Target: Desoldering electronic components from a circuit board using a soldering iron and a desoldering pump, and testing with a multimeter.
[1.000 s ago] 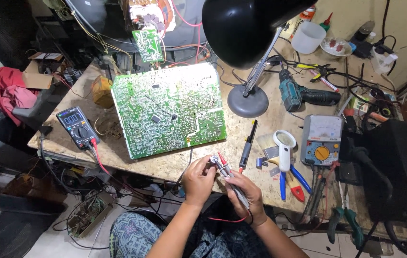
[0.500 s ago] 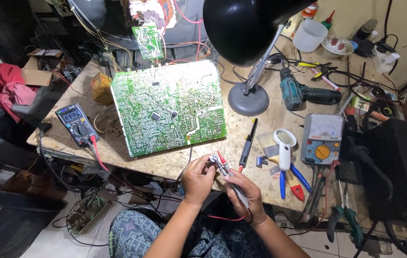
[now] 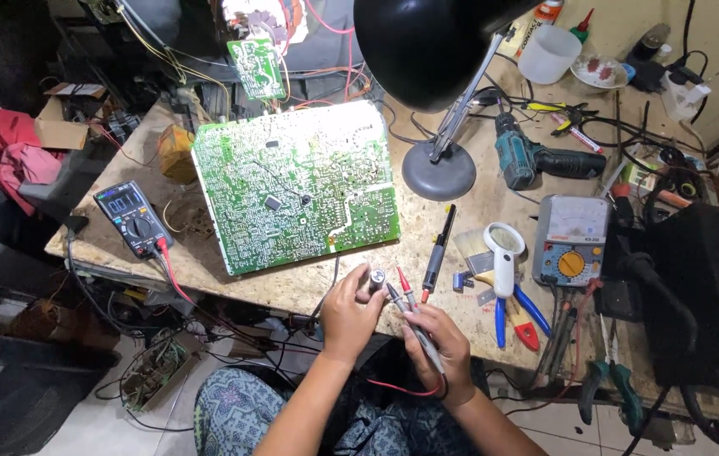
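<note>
- My left hand (image 3: 349, 314) is curled tight, thumb and fingertips pinching a small grey cylinder, a capacitor (image 3: 375, 279), just past the near edge of the workbench (image 3: 461, 219), its round end turned toward the board.
- My right hand (image 3: 441, 346) is closed around two test probes, held together like chopsticks: a black probe (image 3: 397, 296) and a red probe (image 3: 408, 289).
- The tips of both probes point up at the capacitor; the black one seems to touch its end, though I cannot tell for sure whether the red tip makes contact.
- A red wire (image 3: 402, 390) loops under my right wrist, over my lap.
- Just beyond my hands lies a big green circuit board (image 3: 292, 186), solder side up, slightly tilted on the bench.
- Left of the board sits a dark digital meter (image 3: 132, 219) with a red lead plugged in, trailing off the bench edge.
- Right of my hands, a black pen-shaped tool (image 3: 438, 251) lies on the wood, and beside it a white magnifying glass (image 3: 504, 251).
- Blue- and red-handled pliers (image 3: 518, 314) rest near the bench edge, below the magnifier.
- A grey dial meter (image 3: 572, 241) with an orange knob lies further right.
- Behind that stand the round base of a black desk lamp (image 3: 438, 171) and a teal cordless drill (image 3: 537, 159) on its side.
</note>
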